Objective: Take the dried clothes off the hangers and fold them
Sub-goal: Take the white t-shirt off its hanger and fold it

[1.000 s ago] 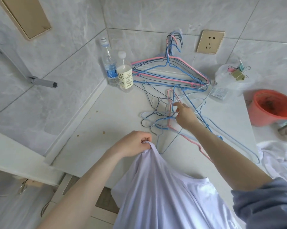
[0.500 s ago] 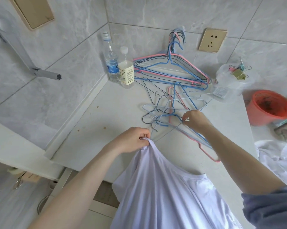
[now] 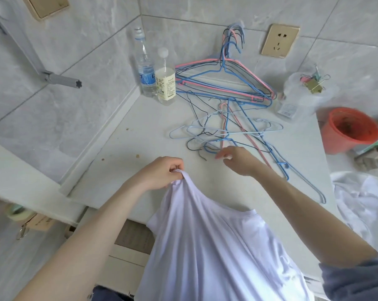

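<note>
My left hand (image 3: 162, 171) grips a bunched shoulder of a white T-shirt (image 3: 216, 246), which hangs from it over the counter's front edge. My right hand (image 3: 237, 158) hovers empty just to the right, fingers loosely spread, over the near end of a loose pile of wire hangers (image 3: 229, 131) in blue, pink and black lying on the white counter (image 3: 129, 135). More hangers (image 3: 225, 81) lean against the back wall, hooked on a wall peg. No hanger shows inside the shirt.
Two plastic bottles (image 3: 155, 72) stand in the back corner. A clear bag with binder clips (image 3: 307, 90) and an orange bucket (image 3: 348, 131) sit at the right. More white cloth (image 3: 362, 198) lies crumpled at the right edge. A wall socket (image 3: 280, 40) is above.
My right hand has let go of the hanger on the pile and drawn back toward the shirt. The left hand keeps its grip on the shirt.
</note>
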